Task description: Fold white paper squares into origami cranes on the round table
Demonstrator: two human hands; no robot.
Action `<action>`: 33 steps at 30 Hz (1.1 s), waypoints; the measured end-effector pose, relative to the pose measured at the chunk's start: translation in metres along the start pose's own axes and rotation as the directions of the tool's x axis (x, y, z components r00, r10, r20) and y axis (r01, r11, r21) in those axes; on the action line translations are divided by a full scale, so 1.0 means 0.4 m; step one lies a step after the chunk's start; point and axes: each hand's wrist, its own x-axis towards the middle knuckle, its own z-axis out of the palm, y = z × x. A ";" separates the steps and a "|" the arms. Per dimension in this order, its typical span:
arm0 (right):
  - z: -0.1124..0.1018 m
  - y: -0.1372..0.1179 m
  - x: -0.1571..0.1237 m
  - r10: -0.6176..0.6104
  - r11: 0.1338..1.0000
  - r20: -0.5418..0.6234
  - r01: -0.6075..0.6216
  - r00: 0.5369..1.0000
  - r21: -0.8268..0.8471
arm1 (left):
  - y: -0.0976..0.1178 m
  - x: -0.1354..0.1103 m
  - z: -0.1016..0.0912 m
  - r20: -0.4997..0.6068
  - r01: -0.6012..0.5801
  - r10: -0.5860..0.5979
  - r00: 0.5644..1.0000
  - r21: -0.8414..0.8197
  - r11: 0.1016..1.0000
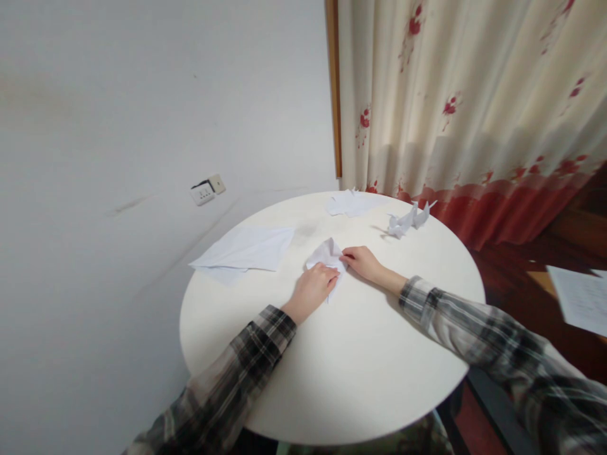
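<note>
A small folded white paper [324, 254] lies on the round white table [332, 373], with a flap of it standing up at the far side. My left hand [313, 287] presses on its near left part, fingers bent together and partly covering it. At the paper's right edge, the thumb and fingers of my right hand [364, 261] pinch it. The tip of the paper pokes out below my left fingers. Exact fold lines are too faint to make out.
Large white paper sheets [258, 248] lie on the left of the table, with more paper pieces [348, 203] at the back. Folded paper cranes [402, 224] stand at the back right. A wall with a socket [203, 193] borders the left; a curtain [455, 126] hangs behind.
</note>
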 end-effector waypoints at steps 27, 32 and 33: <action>0.001 -0.007 -0.008 0.030 0.994 -0.010 -0.029 1.000 0.102 | -0.029 0.019 0.037 0.061 -0.275 0.278 0.959 -0.043 0.960; 0.001 -0.008 -0.011 0.022 0.991 0.003 -0.022 1.000 0.133 | -0.021 0.015 0.031 0.048 -0.295 0.298 0.953 -0.059 0.954; 0.000 -0.008 -0.012 0.017 0.990 0.008 -0.018 1.000 0.139 | -0.018 0.014 0.029 0.046 -0.305 0.308 0.950 -0.063 0.950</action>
